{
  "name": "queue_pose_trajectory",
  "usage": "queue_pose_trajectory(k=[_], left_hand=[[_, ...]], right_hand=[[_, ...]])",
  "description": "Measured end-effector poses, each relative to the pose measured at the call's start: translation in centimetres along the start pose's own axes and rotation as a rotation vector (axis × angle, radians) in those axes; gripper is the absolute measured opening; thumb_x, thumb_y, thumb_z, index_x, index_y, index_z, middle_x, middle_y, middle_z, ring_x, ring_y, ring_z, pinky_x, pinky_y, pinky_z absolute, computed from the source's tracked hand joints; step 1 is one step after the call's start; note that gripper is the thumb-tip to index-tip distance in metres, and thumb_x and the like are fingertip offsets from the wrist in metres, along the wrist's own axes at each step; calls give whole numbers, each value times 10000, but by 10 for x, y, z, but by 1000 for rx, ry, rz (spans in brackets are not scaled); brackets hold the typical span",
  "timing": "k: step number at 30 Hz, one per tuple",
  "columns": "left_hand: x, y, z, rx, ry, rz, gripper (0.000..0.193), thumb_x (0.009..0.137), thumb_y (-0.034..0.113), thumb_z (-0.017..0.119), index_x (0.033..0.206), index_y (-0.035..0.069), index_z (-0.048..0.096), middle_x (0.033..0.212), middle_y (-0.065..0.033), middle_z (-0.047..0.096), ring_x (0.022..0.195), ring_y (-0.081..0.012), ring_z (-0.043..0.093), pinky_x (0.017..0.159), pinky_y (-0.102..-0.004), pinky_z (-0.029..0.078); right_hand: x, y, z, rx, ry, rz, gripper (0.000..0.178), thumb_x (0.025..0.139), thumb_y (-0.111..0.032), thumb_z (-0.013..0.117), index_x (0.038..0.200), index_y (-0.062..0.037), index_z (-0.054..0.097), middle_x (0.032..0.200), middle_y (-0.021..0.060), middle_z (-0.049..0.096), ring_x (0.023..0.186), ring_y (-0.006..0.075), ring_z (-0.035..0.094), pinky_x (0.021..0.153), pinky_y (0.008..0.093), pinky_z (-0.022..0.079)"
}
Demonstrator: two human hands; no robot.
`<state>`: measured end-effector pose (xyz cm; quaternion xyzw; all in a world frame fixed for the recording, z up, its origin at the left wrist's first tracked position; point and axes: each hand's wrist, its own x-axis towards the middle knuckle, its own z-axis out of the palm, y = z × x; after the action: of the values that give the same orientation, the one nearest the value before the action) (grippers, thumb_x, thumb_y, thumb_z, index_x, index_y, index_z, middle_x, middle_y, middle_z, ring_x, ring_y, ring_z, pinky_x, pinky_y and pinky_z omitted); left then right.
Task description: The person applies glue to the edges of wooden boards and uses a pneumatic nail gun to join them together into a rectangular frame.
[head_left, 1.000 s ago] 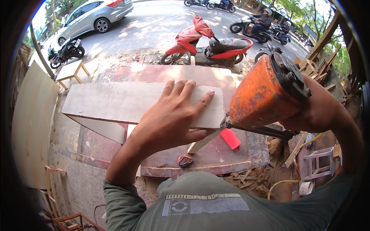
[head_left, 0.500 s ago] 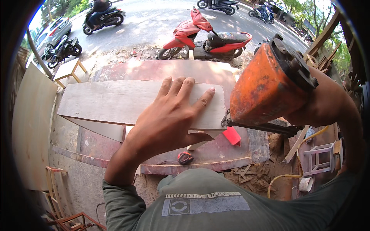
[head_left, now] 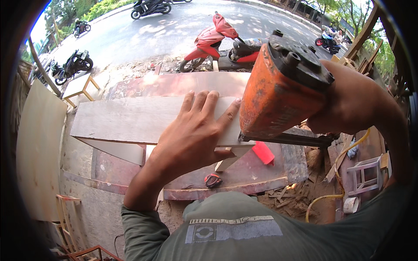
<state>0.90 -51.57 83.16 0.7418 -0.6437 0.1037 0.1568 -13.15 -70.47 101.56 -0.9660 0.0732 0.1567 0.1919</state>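
Note:
A long pale wooden board lies across other wood pieces on a worn reddish work table. My left hand rests flat on its top near the right end, fingers spread and thumb over the near edge. An orange, scuffed nail gun with a black cap is gripped in my right hand, whose fingers are partly hidden behind it. The gun's nose meets the board's near edge, just right of my left hand; the gun's body hides the board's right end.
On the table near me lie a tape measure and a red plastic piece. A yellow hose curves at the right, beside a small white stool. A plywood sheet stands left. Beyond the table are a red scooter and a road.
The nail gun and my right hand have moved left, the nose shifting from the board's right corner inward along its near edge. My left hand stays on the board. Motorbikes on the road have moved.

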Motion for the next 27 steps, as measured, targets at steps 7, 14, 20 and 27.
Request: queue_pose_trajectory(k=[7,14,20,27], left_hand=[[-2,1,2,-8,42,21,915,763,472,849,1481,20,506,1388,-327,477,1330,-467,463,1175,-592,342],[-3,1,0,-28,22,18,933,735,449,875,1472,17,500,1397,-324,469,1331,-471,461,1176,-594,342],[0,4,-8,-121,-92,-21,944,706,427,898,1462,24,500,1401,-330,465,1338,-483,455,1177,-599,339],[-2,2,-1,-35,-16,20,971,700,426,901,1480,23,488,1402,-332,469,1343,-481,453,1175,-592,333]], right_hand=[[7,2,1,-22,-24,-64,506,678,-51,717,1183,-38,686,921,123,725,822,239,680,779,386,538],[9,3,4,-35,17,-293,441,705,-51,692,1145,-35,716,884,141,731,787,275,689,757,394,536],[27,20,17,-57,197,-666,392,727,-51,670,1112,-33,741,852,156,736,758,306,696,738,401,534],[2,-39,-18,-124,-198,86,451,701,-46,669,1146,-64,737,873,172,726,787,299,692,748,415,519]])
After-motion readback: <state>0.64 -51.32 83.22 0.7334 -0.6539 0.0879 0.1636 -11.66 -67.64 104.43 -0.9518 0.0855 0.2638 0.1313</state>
